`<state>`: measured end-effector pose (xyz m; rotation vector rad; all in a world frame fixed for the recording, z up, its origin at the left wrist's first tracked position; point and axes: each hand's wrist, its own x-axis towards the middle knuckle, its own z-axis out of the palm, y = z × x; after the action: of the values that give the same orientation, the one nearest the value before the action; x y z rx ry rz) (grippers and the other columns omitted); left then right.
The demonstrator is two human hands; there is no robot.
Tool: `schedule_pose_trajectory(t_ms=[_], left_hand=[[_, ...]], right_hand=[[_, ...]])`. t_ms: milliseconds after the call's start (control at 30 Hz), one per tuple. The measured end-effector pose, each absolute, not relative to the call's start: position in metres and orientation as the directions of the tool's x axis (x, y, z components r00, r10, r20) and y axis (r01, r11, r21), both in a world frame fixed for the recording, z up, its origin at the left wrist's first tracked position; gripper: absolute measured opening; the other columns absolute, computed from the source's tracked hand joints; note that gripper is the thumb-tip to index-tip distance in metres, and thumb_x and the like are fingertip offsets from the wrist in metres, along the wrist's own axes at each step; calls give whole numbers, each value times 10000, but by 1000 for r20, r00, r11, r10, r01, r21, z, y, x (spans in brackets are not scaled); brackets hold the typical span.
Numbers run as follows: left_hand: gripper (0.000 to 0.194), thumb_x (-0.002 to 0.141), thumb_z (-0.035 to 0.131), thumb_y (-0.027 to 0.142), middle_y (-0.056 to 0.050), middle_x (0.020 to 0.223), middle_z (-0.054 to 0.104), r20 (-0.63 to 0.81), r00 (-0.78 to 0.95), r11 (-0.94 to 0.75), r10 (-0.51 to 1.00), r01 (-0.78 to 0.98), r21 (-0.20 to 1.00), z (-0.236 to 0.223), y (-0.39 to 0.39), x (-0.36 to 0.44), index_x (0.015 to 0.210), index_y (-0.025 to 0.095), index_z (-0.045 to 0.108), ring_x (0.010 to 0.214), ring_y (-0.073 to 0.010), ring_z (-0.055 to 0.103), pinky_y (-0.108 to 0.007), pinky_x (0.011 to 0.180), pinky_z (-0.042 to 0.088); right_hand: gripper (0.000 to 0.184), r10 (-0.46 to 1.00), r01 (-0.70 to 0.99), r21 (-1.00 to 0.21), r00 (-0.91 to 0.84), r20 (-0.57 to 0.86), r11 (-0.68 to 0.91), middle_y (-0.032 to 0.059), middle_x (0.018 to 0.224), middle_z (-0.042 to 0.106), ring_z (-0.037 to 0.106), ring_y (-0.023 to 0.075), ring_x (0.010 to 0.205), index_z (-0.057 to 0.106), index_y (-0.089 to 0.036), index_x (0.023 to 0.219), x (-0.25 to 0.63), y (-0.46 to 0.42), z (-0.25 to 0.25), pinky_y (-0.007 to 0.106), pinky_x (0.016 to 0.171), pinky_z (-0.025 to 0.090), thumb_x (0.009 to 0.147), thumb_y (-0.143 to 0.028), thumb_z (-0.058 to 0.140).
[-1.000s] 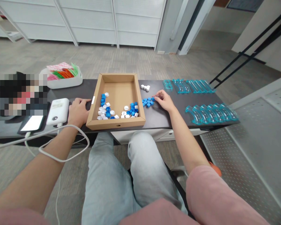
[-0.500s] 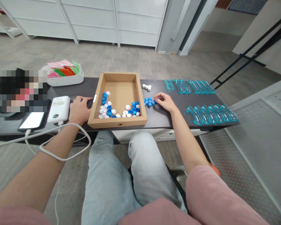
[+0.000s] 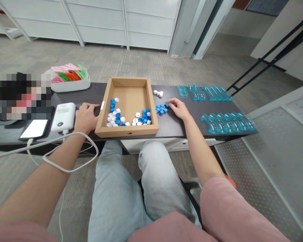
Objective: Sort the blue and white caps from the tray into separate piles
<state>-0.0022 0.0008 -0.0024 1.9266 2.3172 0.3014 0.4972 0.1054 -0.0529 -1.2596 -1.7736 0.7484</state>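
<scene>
Blue hexagonal plastic piece is lying at the fingertips of the right hand, whose thumb and index finger are closing on it with almost no gap. It is sitting to the right of the brown cardboard tray, at the outer end of a blue hexagonal cluster. Its facing is staying too small to read, and its compact outline is showing no clear long axis; the cluster is stretching away from the tray's right wall. Compared with the frame half a second ago, the piece and the pinching fingertips are lying slightly farther from the table's near edge.

Nearest, a white cable is looping left of the tray. The left hand is resting beside the tray's left wall, fingers loosely bent; whether they are gripping it is impossible to tell. A white power bank is lying farther left. Inside the tray, blue and white hexagonal pieces are gathering toward the near side. Clear teal curved plastic parts are lining up well to its right. Beyond the cluster, white hexagonal pieces are sitting right of the tray.
</scene>
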Motion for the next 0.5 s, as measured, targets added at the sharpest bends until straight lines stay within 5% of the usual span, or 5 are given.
schedule_pose_trajectory(t_ms=[200, 500], left_hand=[[694, 1108, 584, 452, -280, 1639, 625, 41, -191, 178, 981, 960, 217, -1, -1, 0, 1691, 100, 720, 1538, -467, 592, -589, 1333, 462], [685, 1123, 590, 460, -279, 1647, 621, 25, -192, 182, 981, 957, 227, 1, 0, 0, 1695, 106, 716, 1546, -470, 587, -597, 1338, 450]], right_hand=[[245, 938, 493, -798, -195, 286, 346, 116, 1240, 933, 862, 356, 1218, 863, -281, 1130, 498, 107, -54, 555, 1157, 667, 987, -473, 806], [358, 949, 468, -825, -165, 270, 316, 100, 1103, 919, 823, 302, 1012, 860, -249, 1147, 498, 105, -53, 458, 956, 671, 945, -544, 866]])
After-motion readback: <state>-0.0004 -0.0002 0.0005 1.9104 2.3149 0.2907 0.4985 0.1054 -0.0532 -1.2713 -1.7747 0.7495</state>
